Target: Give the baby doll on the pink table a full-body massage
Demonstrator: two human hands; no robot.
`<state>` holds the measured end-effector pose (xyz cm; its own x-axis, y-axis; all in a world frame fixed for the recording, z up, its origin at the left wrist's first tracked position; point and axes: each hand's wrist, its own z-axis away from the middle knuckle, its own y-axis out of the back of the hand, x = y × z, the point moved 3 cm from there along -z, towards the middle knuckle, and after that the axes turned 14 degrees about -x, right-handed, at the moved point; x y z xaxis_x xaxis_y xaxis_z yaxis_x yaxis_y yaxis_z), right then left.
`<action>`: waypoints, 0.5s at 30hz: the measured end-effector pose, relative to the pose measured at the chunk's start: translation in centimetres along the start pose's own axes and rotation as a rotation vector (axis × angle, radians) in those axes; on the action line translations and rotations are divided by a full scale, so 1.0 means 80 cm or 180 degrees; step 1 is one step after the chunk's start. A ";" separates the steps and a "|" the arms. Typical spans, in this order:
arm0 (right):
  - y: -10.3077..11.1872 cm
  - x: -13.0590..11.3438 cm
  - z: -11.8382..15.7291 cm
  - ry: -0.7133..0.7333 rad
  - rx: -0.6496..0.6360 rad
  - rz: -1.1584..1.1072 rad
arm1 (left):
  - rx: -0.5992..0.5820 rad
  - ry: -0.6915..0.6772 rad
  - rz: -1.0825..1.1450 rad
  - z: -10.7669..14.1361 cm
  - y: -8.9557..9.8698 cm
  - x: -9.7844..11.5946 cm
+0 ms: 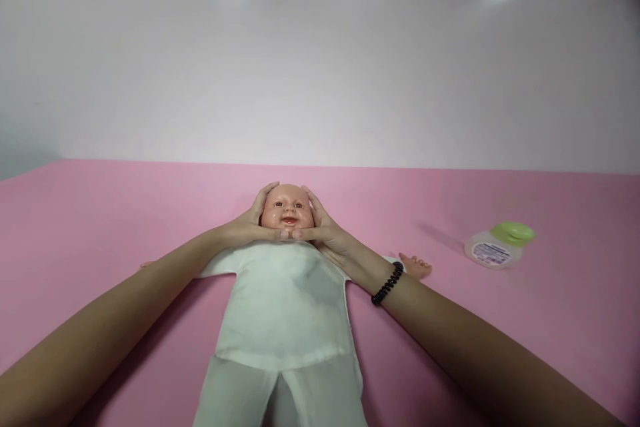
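Observation:
A baby doll (287, 307) in a white top and pale trousers lies on its back, arms spread to the sides. My left hand (253, 222) cups the left side of its head (287, 205), fingers curved round toward the crown. On the other side my right hand (326, 228) does the same. Both thumbs lie under the doll's chin, their tips almost meeting. A black coiled band (387, 284) circles my right wrist. The doll's hand (416, 266) shows beyond my right forearm; its other arm is mostly hidden behind my left forearm.
A clear bottle (493, 251) with a light green cap and a printed label is on the pink surface (545, 327) at the right. Behind the surface rises a white wall panel (320, 80), with ceiling lights above it.

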<state>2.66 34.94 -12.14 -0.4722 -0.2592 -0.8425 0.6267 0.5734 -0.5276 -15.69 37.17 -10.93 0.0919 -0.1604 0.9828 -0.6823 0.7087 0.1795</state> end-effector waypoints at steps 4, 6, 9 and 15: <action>-0.002 0.000 0.000 0.0019 0.0002 0.0061 | -0.0044 -0.0015 -0.0012 0.000 0.001 -0.001; -0.002 0.000 0.000 0.0000 -0.0001 0.0049 | -0.0112 -0.0021 0.0014 0.001 0.002 -0.001; -0.002 -0.001 0.001 -0.0039 0.0023 0.0005 | -0.0164 -0.0007 0.0039 0.001 0.003 -0.002; -0.007 -0.002 0.003 -0.0044 0.0046 0.0131 | -0.0061 -0.0056 -0.0078 0.001 -0.001 0.001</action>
<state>2.55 34.49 -11.75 -0.4372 -0.2464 -0.8650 0.6545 0.5725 -0.4939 -15.66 37.02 -10.88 0.0955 -0.1897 0.9772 -0.6659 0.7175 0.2043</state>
